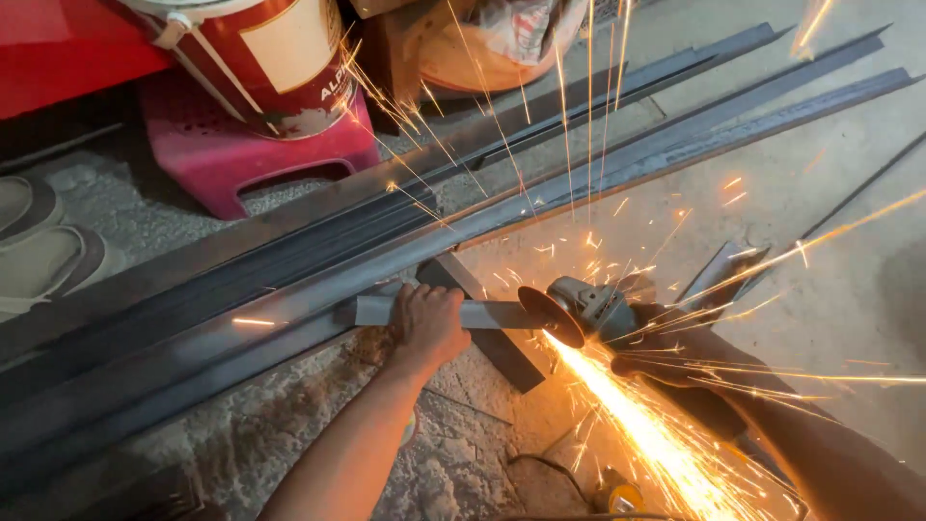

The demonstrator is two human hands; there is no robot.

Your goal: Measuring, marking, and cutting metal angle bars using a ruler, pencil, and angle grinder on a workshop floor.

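left hand [427, 323] sits just below frame centre, fingers curled down over a short grey steel bar [482, 314], pressing it flat; palm covers the bar's middle, so a full wrap-around grip cannot be confirmed. bar lies roughly level, running 9 to 3 o'clock, resting across a dark angled steel offcut [502, 347] on the floor.

right hand [666, 342] at 3 o'clock of the left, closed around the body of an angle grinder [588, 307]; fingers partly lost in glare. grinder disc [552, 316] meets the bar's right end, touching it. heavy spark stream [656, 439] shoots toward 5 o'clock, thinner streaks fly toward 12 and 3 o'clock.

behind the hands, long steel angle lengths [289, 280] lie stacked in a bundle, running from 8 o'clock up to 2 o'clock across the frame. the bar's left end lies against the nearest length.

at 11 o'clock: pink plastic stool [222, 159] with a red and white paint bucket [280, 58] on it. at 9 o'clock, a pair of sandals [39, 251] at the frame edge. floor is rough concrete [830, 251]. a black cable [550, 473] loops at 6 o'clock.
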